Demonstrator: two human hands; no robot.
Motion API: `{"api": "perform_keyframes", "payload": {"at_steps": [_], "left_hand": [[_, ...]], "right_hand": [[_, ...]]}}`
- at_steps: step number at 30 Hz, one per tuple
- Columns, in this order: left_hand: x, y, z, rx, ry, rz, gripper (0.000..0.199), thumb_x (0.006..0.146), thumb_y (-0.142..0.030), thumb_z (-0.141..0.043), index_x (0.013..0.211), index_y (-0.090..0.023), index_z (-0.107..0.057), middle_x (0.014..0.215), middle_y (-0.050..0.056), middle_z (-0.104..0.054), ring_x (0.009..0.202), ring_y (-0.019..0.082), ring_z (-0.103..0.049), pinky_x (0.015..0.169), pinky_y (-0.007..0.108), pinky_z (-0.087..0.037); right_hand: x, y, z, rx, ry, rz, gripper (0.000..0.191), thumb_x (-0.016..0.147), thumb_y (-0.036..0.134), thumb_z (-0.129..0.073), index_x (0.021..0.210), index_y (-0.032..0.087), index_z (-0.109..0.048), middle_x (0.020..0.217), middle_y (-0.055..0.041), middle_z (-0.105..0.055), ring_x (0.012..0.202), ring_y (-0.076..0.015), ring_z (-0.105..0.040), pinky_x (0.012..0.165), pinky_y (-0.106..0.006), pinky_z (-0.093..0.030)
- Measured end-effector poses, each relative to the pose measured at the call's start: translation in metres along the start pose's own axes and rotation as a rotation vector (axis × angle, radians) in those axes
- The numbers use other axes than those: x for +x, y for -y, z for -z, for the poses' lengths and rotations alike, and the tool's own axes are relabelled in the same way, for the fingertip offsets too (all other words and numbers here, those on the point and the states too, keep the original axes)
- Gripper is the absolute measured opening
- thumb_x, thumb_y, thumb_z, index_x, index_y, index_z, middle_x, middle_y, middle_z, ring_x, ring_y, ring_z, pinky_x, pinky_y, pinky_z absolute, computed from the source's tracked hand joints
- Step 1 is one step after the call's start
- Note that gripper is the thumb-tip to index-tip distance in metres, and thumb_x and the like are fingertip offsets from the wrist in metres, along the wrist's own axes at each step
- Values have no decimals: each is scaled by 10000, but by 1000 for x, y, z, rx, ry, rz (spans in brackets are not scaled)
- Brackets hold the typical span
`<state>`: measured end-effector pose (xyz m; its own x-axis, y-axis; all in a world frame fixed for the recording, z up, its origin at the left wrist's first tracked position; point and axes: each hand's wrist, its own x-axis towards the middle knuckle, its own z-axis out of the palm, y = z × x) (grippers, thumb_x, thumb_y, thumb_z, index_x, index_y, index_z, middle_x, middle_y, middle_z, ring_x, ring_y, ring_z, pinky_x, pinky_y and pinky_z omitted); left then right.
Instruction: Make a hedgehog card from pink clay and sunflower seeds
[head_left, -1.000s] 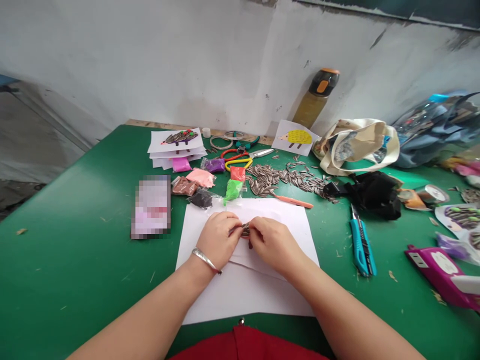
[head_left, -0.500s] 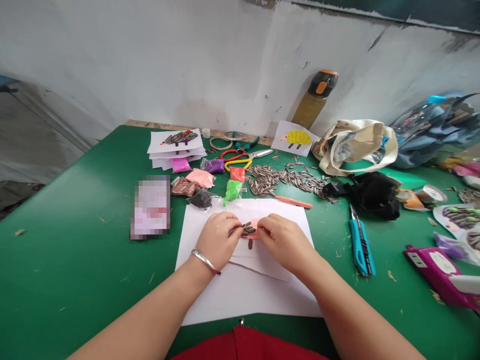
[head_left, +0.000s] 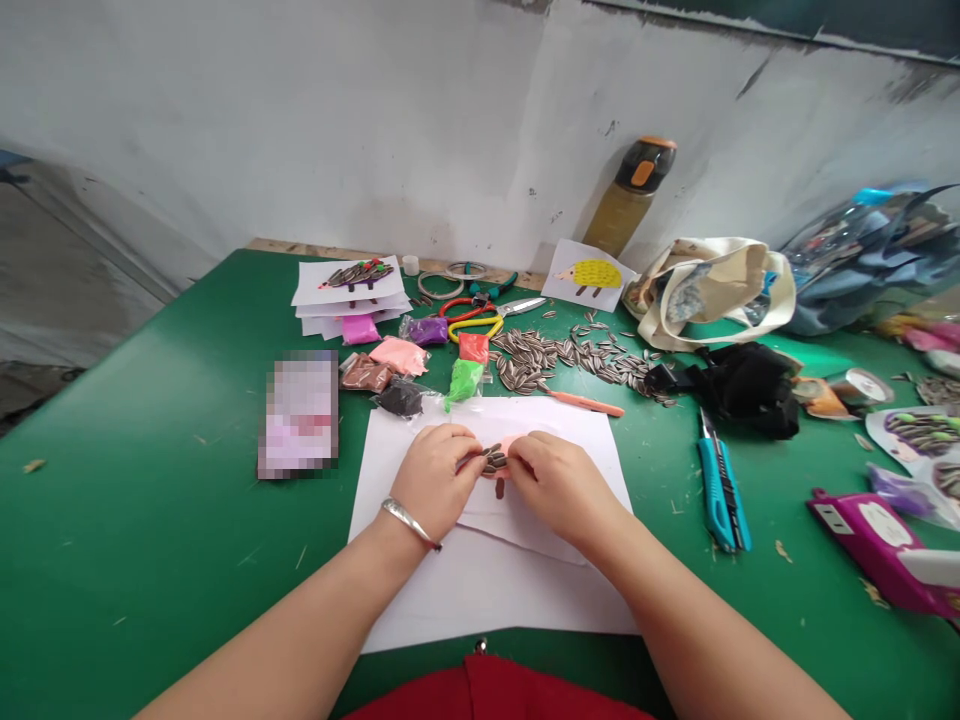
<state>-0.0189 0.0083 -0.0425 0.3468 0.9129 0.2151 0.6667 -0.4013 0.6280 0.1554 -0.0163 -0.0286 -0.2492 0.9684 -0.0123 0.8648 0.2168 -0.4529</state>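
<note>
Head view: sunflower seeds (head_left: 494,460) on pink clay (head_left: 512,445), between both hands, over a white paper sheet (head_left: 420,590).
Left hand (head_left: 433,480) and right hand (head_left: 559,490) together at the seeds' edges; any clamp on the seeds impossible to tell. Light fingertip contact apt for such small, narrow seeds.

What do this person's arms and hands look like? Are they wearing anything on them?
The left hand and right hand are bare, without gloves, and no sleeves show on the forearms. A shiny silver-coloured bangle circles the left wrist; none shows on the right. A red garment appears at the bottom of the view.
</note>
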Motion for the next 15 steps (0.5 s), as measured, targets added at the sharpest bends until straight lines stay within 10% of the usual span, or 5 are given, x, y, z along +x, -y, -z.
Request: {"api": "perform_keyframes", "payload": {"at_steps": [15], "left_hand": [[0, 1, -1, 29, 1, -23, 82, 799, -152, -630, 781, -175, -707, 886, 36, -685, 855, 193, -606, 817, 360, -493]], "right_hand": [[1, 2, -1, 0, -27, 27, 237, 872, 156, -443, 668, 190, -560, 727, -21, -593, 665, -132, -497, 582, -256, -271]]}}
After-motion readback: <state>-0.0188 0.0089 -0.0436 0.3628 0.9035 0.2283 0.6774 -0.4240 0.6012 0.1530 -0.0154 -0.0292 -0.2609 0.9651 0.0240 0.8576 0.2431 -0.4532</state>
